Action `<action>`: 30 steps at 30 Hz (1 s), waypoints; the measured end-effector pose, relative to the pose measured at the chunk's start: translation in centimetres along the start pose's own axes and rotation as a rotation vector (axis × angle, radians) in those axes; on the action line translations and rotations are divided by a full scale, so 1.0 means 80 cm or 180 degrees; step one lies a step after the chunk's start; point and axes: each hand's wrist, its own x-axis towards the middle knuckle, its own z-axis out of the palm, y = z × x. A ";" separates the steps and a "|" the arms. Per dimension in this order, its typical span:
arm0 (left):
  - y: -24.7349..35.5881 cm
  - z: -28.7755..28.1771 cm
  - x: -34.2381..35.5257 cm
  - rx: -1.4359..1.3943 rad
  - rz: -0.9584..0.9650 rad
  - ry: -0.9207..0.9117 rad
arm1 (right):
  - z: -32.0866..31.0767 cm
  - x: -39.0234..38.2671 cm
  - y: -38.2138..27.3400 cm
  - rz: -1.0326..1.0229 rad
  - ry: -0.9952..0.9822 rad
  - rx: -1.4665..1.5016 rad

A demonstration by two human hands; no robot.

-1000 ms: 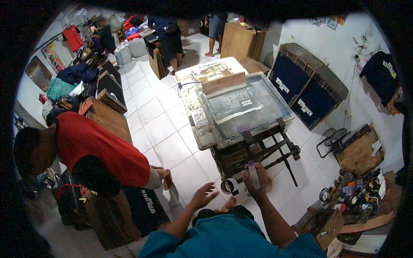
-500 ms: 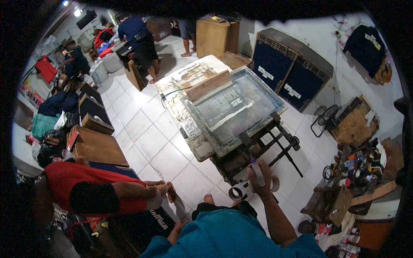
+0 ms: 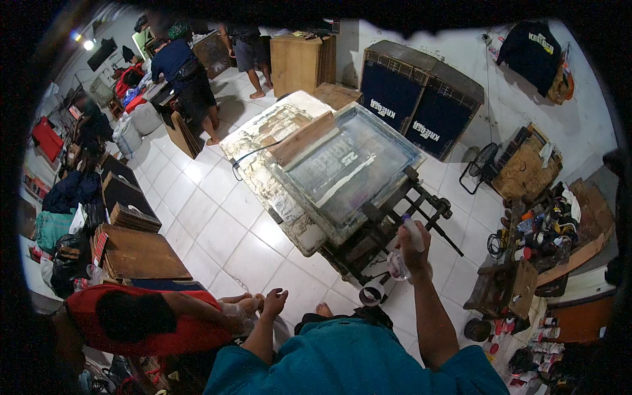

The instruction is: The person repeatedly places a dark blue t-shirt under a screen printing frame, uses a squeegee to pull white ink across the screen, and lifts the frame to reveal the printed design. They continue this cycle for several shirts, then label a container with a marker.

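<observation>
My right hand [image 3: 416, 249] is closed around the neck of a clear spray bottle [image 3: 397, 264] with a white and purple top, held near the close corner of the printing stand. My left hand [image 3: 275, 303] is raised at the left, fingers apart and holding nothing, close to a co-worker's hands. In front of me a framed printing screen [image 3: 375, 148] with pale lettering lies on a worn, paint-crusted table [image 3: 247, 141]. Along the screen's far left side rests a long wooden squeegee [image 3: 303, 138]. A white roll of tape [image 3: 372, 293] sits below the stand's near corner.
A co-worker in red [image 3: 145, 319] bends at my left beside stacked wooden boards [image 3: 145, 253]. Black metal arms [image 3: 421, 204] jut from the stand. To the right are a fan [image 3: 484, 161] and a cluttered bench [image 3: 540, 237]. Dark printed panels [image 3: 392, 92] lean behind.
My right hand has lifted the spray bottle up and to the right, turning it. My left hand has risen into fuller view. The view has shifted, and the co-worker in red has moved lower.
</observation>
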 end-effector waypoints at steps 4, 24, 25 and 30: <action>-0.006 0.012 -0.028 -0.0051 -0.0244 -0.0300 | 0.004 0.001 -0.001 -0.0052 0.0007 0.0052; -0.087 0.046 -0.137 0.0024 -0.0570 -0.0270 | 0.044 -0.050 -0.007 -0.0024 -0.0905 -0.0059; -0.074 0.047 -0.133 -0.0118 -0.0593 -0.0214 | 0.040 -0.049 -0.007 0.0197 -0.0897 0.0071; -0.057 0.050 -0.115 -0.0329 -0.0766 -0.0168 | 0.021 -0.040 -0.004 -0.0231 -0.0619 -0.0251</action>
